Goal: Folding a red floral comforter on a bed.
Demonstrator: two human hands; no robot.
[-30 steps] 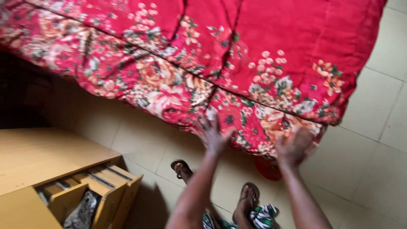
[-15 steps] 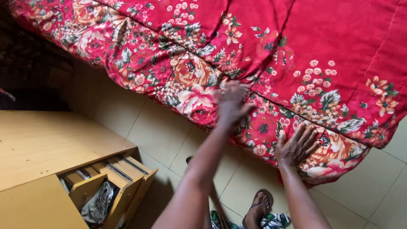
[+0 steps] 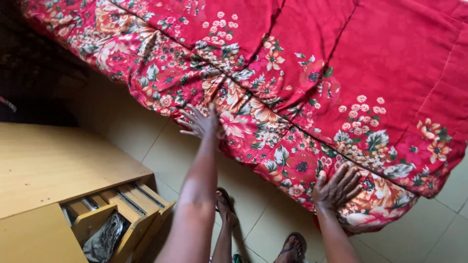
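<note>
While both hands rest flat on it, the red floral quilt (image 3: 292, 83) fills the upper part of the head view, draped over a bed whose near edge runs on a slant from about 10 o'clock down to about 4 o'clock; that is also the quilt's long axis as far as the view shows, and its stitched seams cross that line, running up toward 1 o'clock. The left hand (image 3: 200, 122) lies near the middle of the hanging border, fingers spread wide and pointing toward 10 o'clock, palm pressed against the fabric and gripping nothing. The right hand (image 3: 337, 187) sits well apart from it at about 4 o'clock, near the lower corner of the quilt, fingers fanned and pointing toward 1 o'clock, also open and flat on the cloth. The border under both hands hangs over the side of the bed above a pale tiled floor (image 3: 438, 229). At about 8 o'clock stands a light wooden cabinet (image 3: 53, 170) with an open drawer (image 3: 122, 214), inside which a crumpled silvery bag (image 3: 105, 238) shows. At 6 o'clock, between the forearms, the person's feet in sandals (image 3: 292, 243) stand on the tiles just beside the bed.
</note>
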